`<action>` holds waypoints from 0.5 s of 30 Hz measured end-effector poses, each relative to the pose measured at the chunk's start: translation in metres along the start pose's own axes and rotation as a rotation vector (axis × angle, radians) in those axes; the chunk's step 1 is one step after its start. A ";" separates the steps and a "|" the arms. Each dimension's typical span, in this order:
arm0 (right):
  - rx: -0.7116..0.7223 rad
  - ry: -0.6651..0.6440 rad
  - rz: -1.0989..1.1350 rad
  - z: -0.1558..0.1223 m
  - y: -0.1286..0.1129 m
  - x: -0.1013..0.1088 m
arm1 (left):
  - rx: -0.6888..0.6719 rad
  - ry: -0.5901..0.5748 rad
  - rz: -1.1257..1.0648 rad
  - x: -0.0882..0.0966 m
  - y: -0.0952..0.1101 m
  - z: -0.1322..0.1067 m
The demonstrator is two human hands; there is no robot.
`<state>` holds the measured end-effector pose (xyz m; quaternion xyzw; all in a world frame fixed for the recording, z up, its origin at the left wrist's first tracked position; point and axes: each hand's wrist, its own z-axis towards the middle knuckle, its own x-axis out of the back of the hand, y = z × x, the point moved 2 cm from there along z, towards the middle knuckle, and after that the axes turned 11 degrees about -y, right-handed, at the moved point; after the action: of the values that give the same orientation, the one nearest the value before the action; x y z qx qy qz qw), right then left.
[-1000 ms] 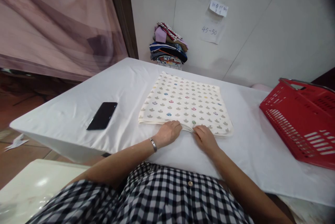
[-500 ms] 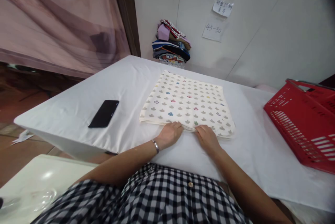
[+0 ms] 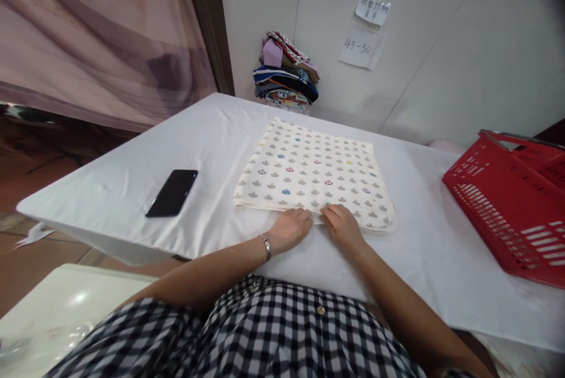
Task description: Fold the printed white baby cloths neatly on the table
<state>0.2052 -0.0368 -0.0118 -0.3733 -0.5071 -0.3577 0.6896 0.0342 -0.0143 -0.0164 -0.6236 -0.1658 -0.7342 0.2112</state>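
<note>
A folded cream cloth [image 3: 313,175] printed with small grey and coloured shapes lies flat in the middle of the white table [image 3: 220,131]. My left hand [image 3: 289,229], with a metal bracelet on the wrist, rests at the cloth's near edge, its fingers curled onto the edge. Right beside it, my right hand [image 3: 342,228] pinches the same near edge, almost touching the left hand.
A black phone [image 3: 172,192] lies on the table to the left. A red plastic basket [image 3: 512,204] stands at the right. A stack of folded clothes [image 3: 286,75] sits against the back wall under two paper notes [image 3: 364,27]. A pale surface [image 3: 57,313] sits low at the left.
My right hand has slid a little left along the cloth's near edge, closing the gap to the left hand. The cloth lies as before.
</note>
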 end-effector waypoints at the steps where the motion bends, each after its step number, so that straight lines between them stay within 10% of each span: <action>1: 0.008 -0.006 -0.018 0.000 -0.001 -0.001 | -0.005 0.009 0.001 0.000 0.000 -0.002; 15: 0.053 0.034 -0.017 -0.010 -0.006 -0.014 | 0.133 -0.013 -0.086 0.004 0.001 0.003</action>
<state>0.2009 -0.0471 -0.0269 -0.3445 -0.5078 -0.3562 0.7047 0.0366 -0.0142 -0.0115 -0.6053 -0.2419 -0.7260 0.2193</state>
